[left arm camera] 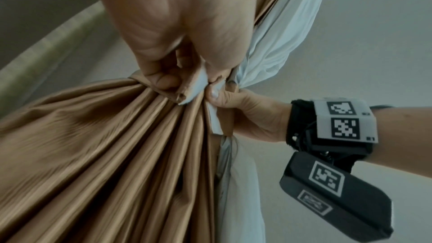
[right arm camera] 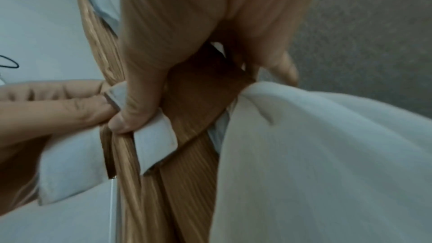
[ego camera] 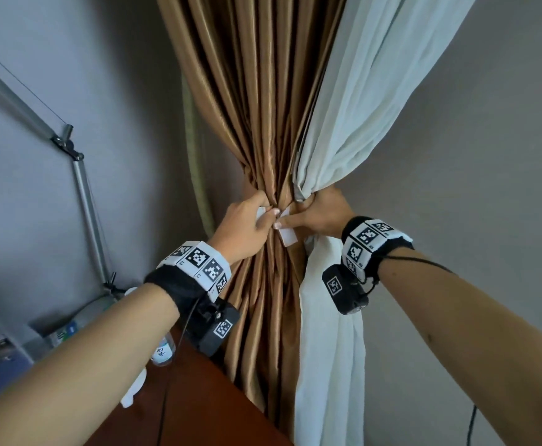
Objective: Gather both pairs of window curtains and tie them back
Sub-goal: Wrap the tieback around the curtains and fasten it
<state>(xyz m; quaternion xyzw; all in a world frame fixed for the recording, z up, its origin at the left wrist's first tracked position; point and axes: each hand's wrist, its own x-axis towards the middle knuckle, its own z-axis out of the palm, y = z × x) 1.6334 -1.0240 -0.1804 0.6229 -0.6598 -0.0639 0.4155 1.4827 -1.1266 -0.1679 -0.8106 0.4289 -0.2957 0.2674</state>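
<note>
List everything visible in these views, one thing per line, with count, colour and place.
pleated satin curtain: one, golden brown, centre, gathered at the hands.
sheer curtain: one, white, right of the brown one, gathered with it.
tie-back band: one, brown with white-lined ends, around the bundle, ends not yet joined.
wooden surface: one, reddish brown, lower centre.
plastic bottle: one, clear, lower left.
metal pole: one, grey, left wall.
wrist bands with black-and-white markers: two, one per wrist.
left hand: pinches one band end.
right hand: pinches the other end.

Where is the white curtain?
In the head view, the white curtain hangs right of the brown curtain, bunched against it at the right hand.
</note>
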